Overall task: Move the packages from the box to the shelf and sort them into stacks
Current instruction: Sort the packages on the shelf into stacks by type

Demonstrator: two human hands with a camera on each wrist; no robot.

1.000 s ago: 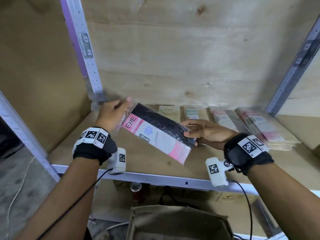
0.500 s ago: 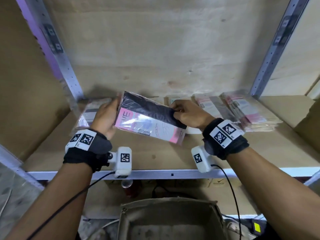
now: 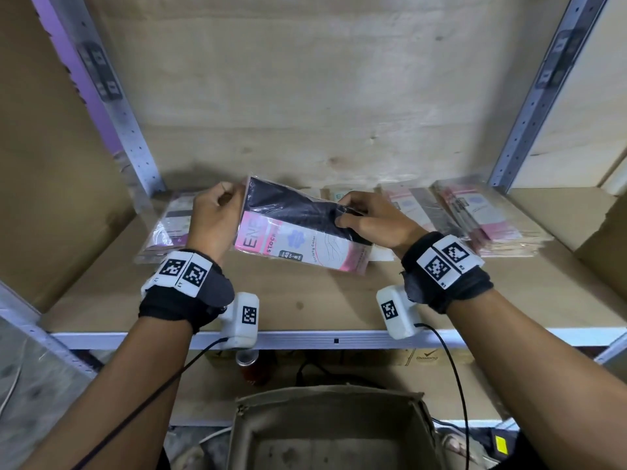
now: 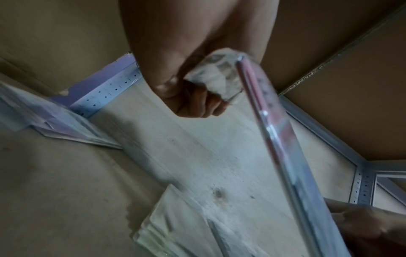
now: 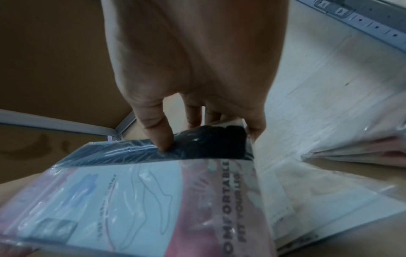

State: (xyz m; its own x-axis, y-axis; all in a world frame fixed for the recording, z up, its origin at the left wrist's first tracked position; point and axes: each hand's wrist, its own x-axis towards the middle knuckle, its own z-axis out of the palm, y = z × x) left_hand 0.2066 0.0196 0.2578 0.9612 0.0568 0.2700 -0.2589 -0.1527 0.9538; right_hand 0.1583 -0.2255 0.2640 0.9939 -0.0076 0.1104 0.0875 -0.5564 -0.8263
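Note:
I hold a clear stocking package (image 3: 298, 228) with a pink and white card and black stockings inside, tilted above the wooden shelf (image 3: 305, 300). My left hand (image 3: 217, 215) grips its left end, the plastic flap bunched in my curled fingers (image 4: 197, 102). My right hand (image 3: 366, 215) pinches the right end, thumb (image 5: 158, 132) pressed on the black part of the package (image 5: 123, 191). The edge of the package (image 4: 274, 135) shows in the left wrist view. The open cardboard box (image 3: 332, 432) stands below the shelf between my arms.
A stack of packages (image 3: 169, 228) lies at the shelf's left, behind my left hand. More stacks (image 3: 481, 218) lie at the back right, with beige packages (image 3: 339, 198) behind the held one. Metal uprights (image 3: 112, 96) frame the bay. A can (image 3: 249, 368) stands below the shelf.
Both hands carried the package up and back toward the shelf's rear wall. My view shifted left, so the left stack came into sight.

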